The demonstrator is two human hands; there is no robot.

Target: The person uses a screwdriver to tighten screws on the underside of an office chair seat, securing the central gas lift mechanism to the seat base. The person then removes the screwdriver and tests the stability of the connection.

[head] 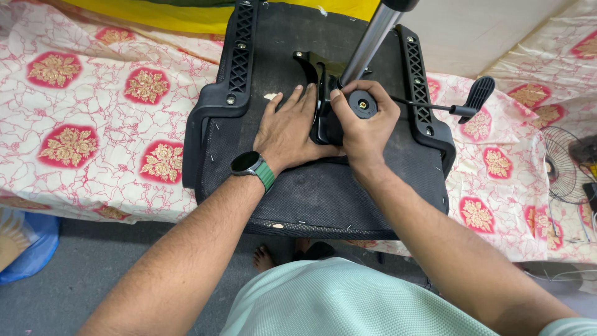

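Observation:
An upturned black office chair seat (323, 193) lies on a bed, its underside facing up. A black metal mechanism plate (320, 74) is fixed at its middle, with a silver gas cylinder (370, 40) rising from it. My left hand (289, 127) lies flat on the seat's underside, fingers spread, against the plate's left edge; a dark watch with a green strap (254, 167) is on that wrist. My right hand (367, 121) is closed around the round black knob (362, 104) on the mechanism's side.
A lever with a black paddle handle (476, 96) sticks out to the right. Black armrests (214, 112) flank the seat. The bed has a pink floral sheet (93, 124). A fan (563, 165) stands at right, a blue bag (31, 246) on the grey floor at left.

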